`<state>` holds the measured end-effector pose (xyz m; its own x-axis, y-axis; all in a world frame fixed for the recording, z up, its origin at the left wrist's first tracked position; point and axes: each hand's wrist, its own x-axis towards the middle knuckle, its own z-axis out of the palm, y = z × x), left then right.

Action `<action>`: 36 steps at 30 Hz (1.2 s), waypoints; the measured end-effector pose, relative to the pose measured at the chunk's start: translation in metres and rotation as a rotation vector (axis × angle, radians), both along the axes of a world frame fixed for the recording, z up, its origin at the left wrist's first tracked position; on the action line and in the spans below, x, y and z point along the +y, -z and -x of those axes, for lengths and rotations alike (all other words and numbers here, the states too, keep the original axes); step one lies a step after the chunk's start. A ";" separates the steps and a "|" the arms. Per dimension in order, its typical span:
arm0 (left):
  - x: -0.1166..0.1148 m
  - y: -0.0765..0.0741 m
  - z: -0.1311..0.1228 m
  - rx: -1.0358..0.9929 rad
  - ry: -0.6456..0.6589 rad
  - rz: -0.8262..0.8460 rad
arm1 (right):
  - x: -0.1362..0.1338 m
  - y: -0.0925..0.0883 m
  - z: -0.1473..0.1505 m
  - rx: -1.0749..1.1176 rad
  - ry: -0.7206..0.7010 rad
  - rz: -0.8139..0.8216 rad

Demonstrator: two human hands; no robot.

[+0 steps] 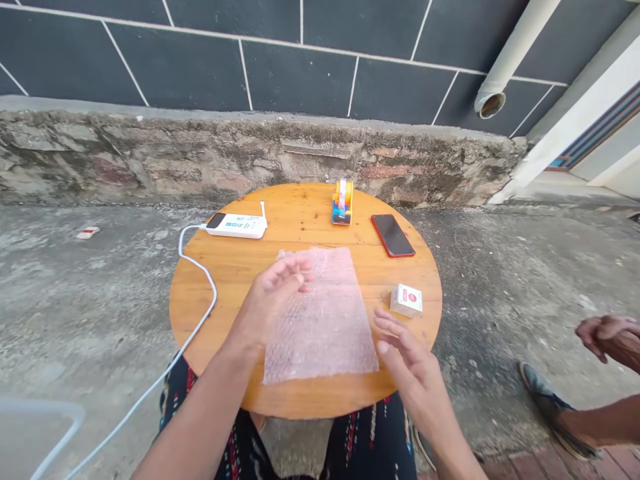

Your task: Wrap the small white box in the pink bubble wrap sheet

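left hand (277,293): i see it open, fingers loosely spread, over the upper left part of the bubble wrap sheet (325,327); i cannot tell whether it touches the sheet.
right hand (410,363): open too, fingers straight, holding nothing, just beside the sheet's lower right edge.
bubble wrap sheet: lies flat in the middle of the round wooden table (240,267), between my two hands.
small white box (406,300): red mark on its side, on the table right of the sheet, just past my right fingertips.
red phone (393,235): dark screen up, far right of the tabletop.
tape dispenser (343,202): orange and blue, at the far edge.
white power strip (235,225): far left; its white cable (214,293) runs off the table's left side.
other person's hand (605,333): at my right edge of view, above a shoe (545,397), well apart from the table.
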<state>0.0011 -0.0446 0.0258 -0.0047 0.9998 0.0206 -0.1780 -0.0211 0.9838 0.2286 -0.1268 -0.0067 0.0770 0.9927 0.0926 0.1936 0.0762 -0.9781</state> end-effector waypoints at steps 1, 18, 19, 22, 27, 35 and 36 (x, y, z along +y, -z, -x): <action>-0.011 0.001 -0.001 0.224 0.016 -0.085 | 0.010 0.002 0.010 -0.131 -0.053 -0.086; -0.094 0.079 0.077 1.267 0.175 -0.647 | 0.013 0.018 -0.010 -1.013 -0.254 -0.376; -0.094 0.082 0.079 1.259 0.156 -0.668 | 0.006 0.015 -0.020 -1.004 -0.214 -0.383; -0.090 0.092 0.081 1.209 0.092 -0.710 | -0.007 0.002 -0.049 -0.972 -0.020 -0.406; -0.088 0.097 0.077 1.188 0.023 -0.679 | 0.016 -0.001 -0.082 -0.885 0.208 -0.350; -0.094 0.083 0.067 1.245 -0.001 -0.623 | 0.065 0.020 -0.088 -0.755 0.049 -0.123; -0.094 0.082 0.066 1.244 0.001 -0.615 | 0.064 0.018 -0.086 -0.764 0.057 -0.098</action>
<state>-0.0651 -0.1387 -0.0561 0.3421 0.8289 0.4427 0.7992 -0.5044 0.3269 0.3148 -0.0624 -0.0242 0.0065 0.9736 0.2281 0.8187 0.1257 -0.5603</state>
